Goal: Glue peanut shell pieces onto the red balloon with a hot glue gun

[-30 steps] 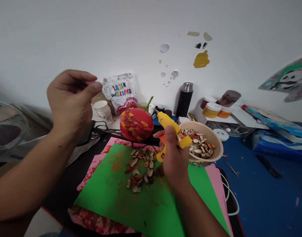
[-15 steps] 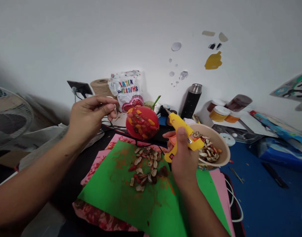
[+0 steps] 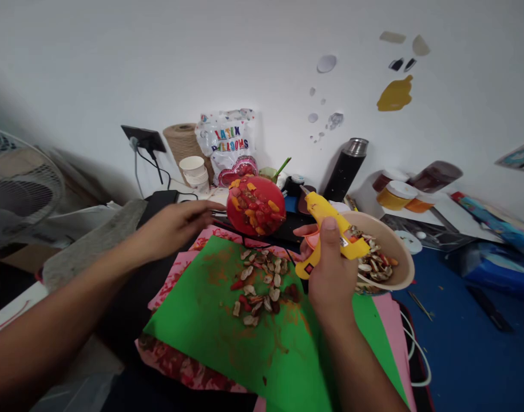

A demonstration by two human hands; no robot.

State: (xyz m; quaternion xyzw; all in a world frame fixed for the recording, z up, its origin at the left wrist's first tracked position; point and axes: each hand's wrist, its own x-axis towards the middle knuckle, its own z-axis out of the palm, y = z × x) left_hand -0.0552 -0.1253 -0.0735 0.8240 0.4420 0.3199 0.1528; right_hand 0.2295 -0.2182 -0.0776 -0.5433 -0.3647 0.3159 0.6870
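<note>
My right hand [image 3: 330,269] is wrapped round the handle of a yellow hot glue gun [image 3: 328,220], its nozzle pointing up and left. Just left of the nozzle is a red balloon [image 3: 270,197], its front partly covered with orange and red pieces. My left hand [image 3: 180,229] is at the balloon's left side with fingers stretched out; whether the fingertips touch it I cannot tell. Below the balloon, peanut shells [image 3: 266,286] and a few red pieces lie on a stained green sheet [image 3: 202,326]. A beige bowl [image 3: 401,252] of similar shells stands behind my right hand.
Paper cups [image 3: 195,171], a twine spool [image 3: 182,143] and a balloon bag [image 3: 227,140] stand by the wall. A black flask [image 3: 345,169] leans at the back, with paint jars [image 3: 395,194] to its right. A fan [image 3: 22,183] is at far left.
My left hand has come down from its raised, curled position towards the balloon's left side, uncovering the paper cups. The view has shifted slightly left. The glue gun stays in my right hand.
</note>
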